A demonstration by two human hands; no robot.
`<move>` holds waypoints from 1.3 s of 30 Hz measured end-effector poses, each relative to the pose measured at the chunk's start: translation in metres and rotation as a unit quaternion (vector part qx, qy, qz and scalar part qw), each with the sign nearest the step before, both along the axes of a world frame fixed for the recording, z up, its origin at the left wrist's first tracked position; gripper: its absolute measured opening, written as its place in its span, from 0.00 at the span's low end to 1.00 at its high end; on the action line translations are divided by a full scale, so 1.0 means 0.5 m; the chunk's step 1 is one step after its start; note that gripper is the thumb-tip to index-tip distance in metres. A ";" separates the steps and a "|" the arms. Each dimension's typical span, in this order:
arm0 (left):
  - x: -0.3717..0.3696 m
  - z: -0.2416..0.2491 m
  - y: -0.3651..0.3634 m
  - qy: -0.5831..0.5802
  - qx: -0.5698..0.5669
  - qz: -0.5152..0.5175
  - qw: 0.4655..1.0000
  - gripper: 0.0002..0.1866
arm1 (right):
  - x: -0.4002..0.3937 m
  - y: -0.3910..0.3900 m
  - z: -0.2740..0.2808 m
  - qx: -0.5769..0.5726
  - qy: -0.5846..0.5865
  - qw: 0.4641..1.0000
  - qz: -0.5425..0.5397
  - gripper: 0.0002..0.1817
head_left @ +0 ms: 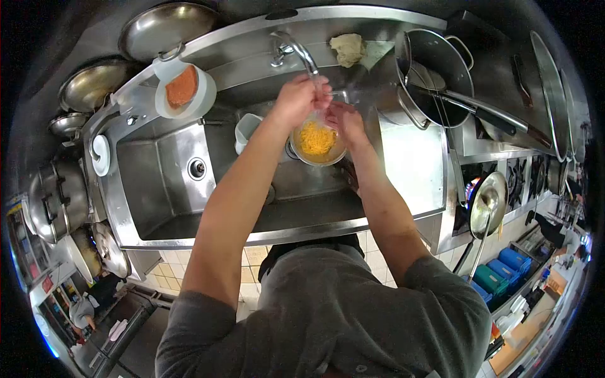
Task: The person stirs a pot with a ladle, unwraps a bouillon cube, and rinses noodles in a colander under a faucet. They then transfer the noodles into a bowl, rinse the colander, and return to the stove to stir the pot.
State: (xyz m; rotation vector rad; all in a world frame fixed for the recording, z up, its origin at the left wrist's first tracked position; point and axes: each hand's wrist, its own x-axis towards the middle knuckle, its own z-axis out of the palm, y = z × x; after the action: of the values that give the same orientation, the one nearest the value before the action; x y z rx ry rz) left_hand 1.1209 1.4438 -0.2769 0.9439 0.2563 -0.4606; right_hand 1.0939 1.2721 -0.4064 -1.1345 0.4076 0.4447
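Both arms reach into the right basin of a steel sink (302,217). My left hand (305,99) is just beneath the end of the faucet (304,55), its fingers curled and smeared. Close beside it on the right is my right hand (345,121), also blurred, with its fingers bent. Whether either holds anything cannot be made out. Directly below the hands stands a round bowl (320,161) with yellow shreds (316,138) inside. A white container (247,131) is left of the bowl, partly hidden by my left forearm.
White tubs (208,94), one holding something orange, rest at the sink's back left. A crumpled cloth (348,49) lies behind the basin. On the right are a large pot (435,44) with long-handled utensils and a wok (488,195) on the stove. Bare steel (167,170) lines the left basin.
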 end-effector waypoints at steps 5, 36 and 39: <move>0.013 0.038 -0.080 0.023 0.112 -0.065 0.991 0.10 | -0.062 -0.081 -0.123 -0.432 0.014 0.887 0.165 0.26; -0.377 -0.037 0.078 0.074 0.044 -0.008 0.996 0.32 | -0.384 0.033 0.280 -0.021 0.016 0.985 -0.169 0.20; -0.388 -0.017 0.039 0.065 -0.002 0.073 0.995 0.21 | -0.451 0.020 0.330 -0.037 -0.023 0.986 -0.158 0.19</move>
State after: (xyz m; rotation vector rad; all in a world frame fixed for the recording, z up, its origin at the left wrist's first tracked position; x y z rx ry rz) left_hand 0.9271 1.4633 -0.2853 0.8857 0.4384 -0.3887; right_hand 0.8682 1.2820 -0.2412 -1.1248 0.5579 0.1256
